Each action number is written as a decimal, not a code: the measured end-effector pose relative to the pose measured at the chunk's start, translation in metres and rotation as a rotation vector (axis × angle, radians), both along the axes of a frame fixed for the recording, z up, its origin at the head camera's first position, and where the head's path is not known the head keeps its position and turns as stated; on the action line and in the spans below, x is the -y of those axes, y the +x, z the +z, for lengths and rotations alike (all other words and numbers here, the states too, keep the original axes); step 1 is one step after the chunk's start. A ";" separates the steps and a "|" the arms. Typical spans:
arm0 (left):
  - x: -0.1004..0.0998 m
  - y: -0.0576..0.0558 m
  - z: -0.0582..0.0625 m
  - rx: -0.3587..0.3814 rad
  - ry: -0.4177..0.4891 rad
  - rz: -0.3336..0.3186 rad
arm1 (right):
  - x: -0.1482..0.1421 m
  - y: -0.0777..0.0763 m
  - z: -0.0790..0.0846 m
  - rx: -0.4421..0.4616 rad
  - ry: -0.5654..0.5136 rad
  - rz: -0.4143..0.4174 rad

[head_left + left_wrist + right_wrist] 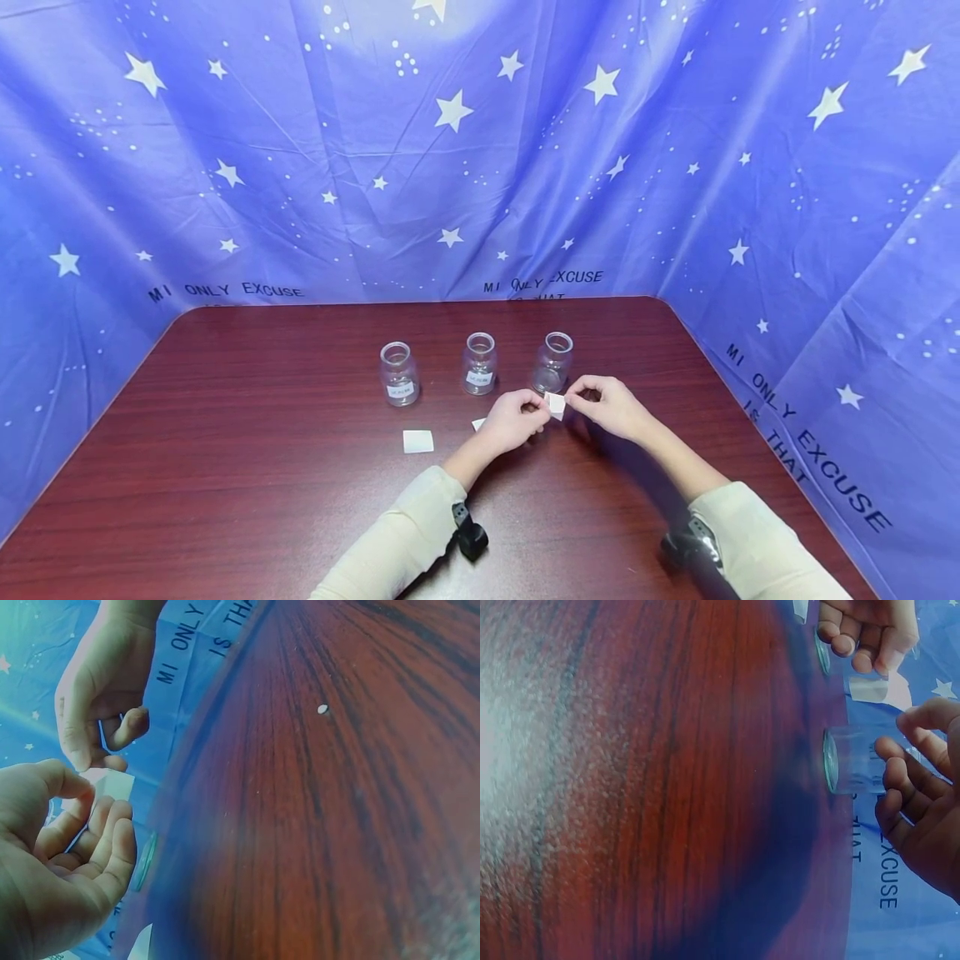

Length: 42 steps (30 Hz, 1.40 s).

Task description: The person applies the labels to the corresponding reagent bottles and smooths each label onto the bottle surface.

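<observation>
My left hand (516, 419) pinches a small white sticker label (555, 405) between thumb and forefinger. On its other side, the thumb and forefinger of my right hand (611, 406) pinch its edge. The label looks bent, with a curled part toward the right fingertips in the right wrist view. Just behind the hands stands a clear glass jar (555, 360) with no label showing. Left of it is a second glass jar (480, 358) bearing a white label with dark print, and farther left a third labelled jar (398, 371).
A white paper square (417, 442) lies on the dark red wooden table (247, 467) before the left jar. Another white scrap (477, 424) is partly hidden behind my left hand. A blue star-printed curtain (390, 125) hangs around the table's back and sides.
</observation>
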<state>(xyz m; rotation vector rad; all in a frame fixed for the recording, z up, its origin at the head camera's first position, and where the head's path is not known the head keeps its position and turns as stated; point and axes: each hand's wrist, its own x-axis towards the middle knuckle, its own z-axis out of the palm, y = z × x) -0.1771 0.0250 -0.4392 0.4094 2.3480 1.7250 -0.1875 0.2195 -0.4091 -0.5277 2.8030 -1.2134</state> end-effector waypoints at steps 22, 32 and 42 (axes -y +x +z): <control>-0.004 0.004 0.003 0.014 -0.006 0.054 | -0.014 -0.004 0.004 -0.007 -0.008 -0.135; -0.008 0.003 -0.002 0.002 -0.037 0.052 | -0.022 -0.003 0.007 -0.004 -0.009 -0.156; -0.008 0.004 -0.004 -0.018 -0.065 0.044 | -0.026 -0.004 0.005 0.007 -0.006 -0.159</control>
